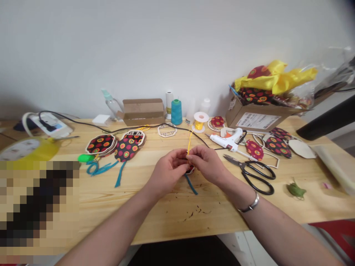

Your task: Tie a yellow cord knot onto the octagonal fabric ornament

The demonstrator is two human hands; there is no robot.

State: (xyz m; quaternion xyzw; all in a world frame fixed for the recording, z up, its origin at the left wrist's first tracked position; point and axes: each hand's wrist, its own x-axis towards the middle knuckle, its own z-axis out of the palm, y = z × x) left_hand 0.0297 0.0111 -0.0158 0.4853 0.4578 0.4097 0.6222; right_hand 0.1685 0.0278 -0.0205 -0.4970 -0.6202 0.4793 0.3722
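Note:
Both hands meet over the middle of the table. My left hand is closed around a small dark, red-patterned fabric piece, mostly hidden by the fingers. A teal ribbon hangs from its lower side. Thumb and finger of my right hand pinch a yellow cord just above the piece. That cord runs up toward a white spool of yellow cord. Right of my hand lie black-handled scissors and a white glue gun.
At left sit stacked patterned pieces with teal ribbons. A teal thread cone, a wooden lattice frame and an open cardboard box stand behind. A fabric-filled carton occupies the back right. A black cable crosses the table.

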